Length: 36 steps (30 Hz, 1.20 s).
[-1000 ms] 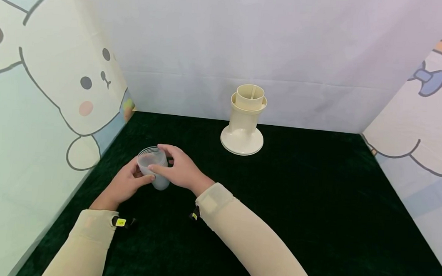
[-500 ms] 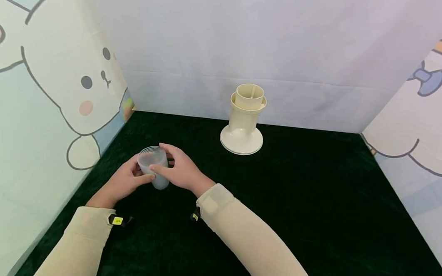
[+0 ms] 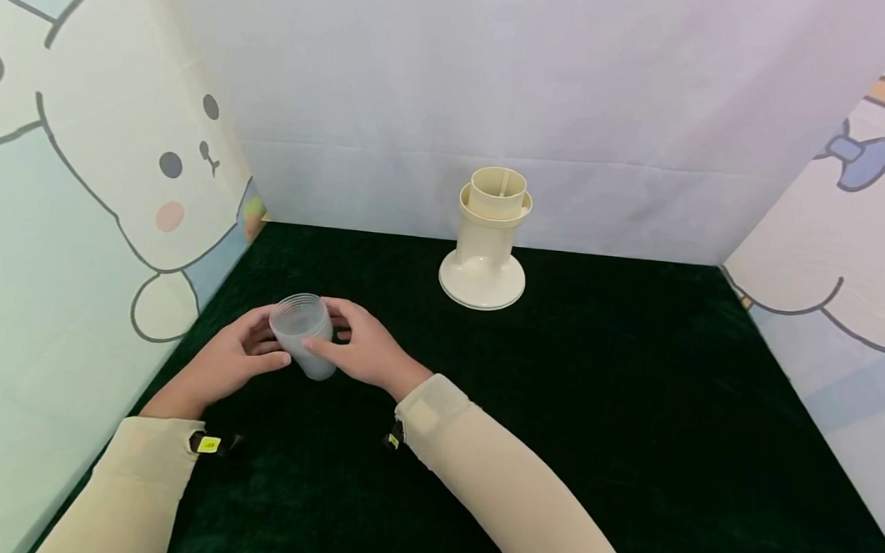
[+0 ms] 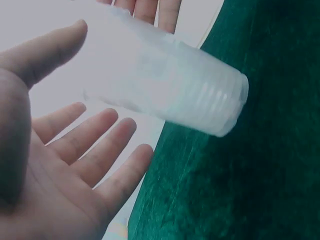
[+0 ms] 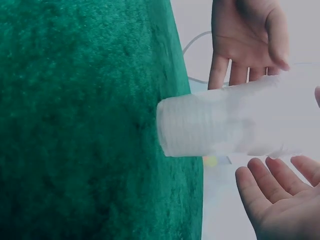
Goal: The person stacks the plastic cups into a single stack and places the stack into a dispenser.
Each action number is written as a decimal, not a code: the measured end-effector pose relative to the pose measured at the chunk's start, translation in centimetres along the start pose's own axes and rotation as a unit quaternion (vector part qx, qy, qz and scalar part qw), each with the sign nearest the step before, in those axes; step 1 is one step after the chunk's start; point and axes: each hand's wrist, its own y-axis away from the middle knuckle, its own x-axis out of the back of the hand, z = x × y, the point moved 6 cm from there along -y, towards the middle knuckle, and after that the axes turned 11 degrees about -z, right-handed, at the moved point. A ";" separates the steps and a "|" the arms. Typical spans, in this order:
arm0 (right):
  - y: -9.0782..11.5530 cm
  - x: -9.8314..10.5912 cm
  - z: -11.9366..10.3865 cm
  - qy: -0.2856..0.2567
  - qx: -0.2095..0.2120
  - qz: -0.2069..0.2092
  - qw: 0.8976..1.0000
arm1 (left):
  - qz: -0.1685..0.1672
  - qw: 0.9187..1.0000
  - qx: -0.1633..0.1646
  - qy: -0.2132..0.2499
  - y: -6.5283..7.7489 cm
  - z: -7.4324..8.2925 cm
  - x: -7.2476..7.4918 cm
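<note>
A translucent plastic cup (image 3: pixel 300 327) with several rings, perhaps several nested cups, stands on the dark green cloth. In the head view my left hand (image 3: pixel 224 361) is just left of it; its fingers are spread, with a gap to the cup in the left wrist view. On the right side my right hand (image 3: pixel 364 347) surrounds the cup loosely, thumb in front and fingers behind. In the right wrist view my right fingers (image 5: pixel 272 182) lie relaxed beside the cup wall; whether they touch it is hard to tell.
A cream cylindrical holder (image 3: pixel 485 237) on a round base stands at the back of the cloth-covered table (image 3: pixel 594 401), with a smaller tube in its top. Behind it hangs a pale curtain (image 3: pixel 573 83). Cartoon-printed panels (image 3: pixel 92 233) flank the table.
My left hand has drawn back to the left, its thumb coming off the cup's front. The right hand has eased slightly away from the cup, which stays nearly in place.
</note>
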 end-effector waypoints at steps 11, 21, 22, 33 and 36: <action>-0.2 -0.3 0.2 0.013 -0.007 0.005 1.000 | 0.008 1.000 -0.021 0.020 -0.4 -0.6 -0.3; -0.4 0.0 0.2 0.000 0.000 0.015 1.000 | 0.031 0.998 -0.045 0.025 -0.7 -0.7 -0.6; -0.4 0.1 0.2 -0.002 0.001 0.018 1.000 | 0.032 0.998 -0.049 0.026 -0.8 -0.6 -0.6; 0.4 1.5 0.2 -0.006 0.005 0.023 1.000 | 0.040 0.996 -0.072 0.028 -1.5 0.9 -1.6; 1.1 2.1 0.0 -0.005 0.010 0.023 1.000 | 0.040 0.996 -0.074 0.027 -1.8 1.6 -2.0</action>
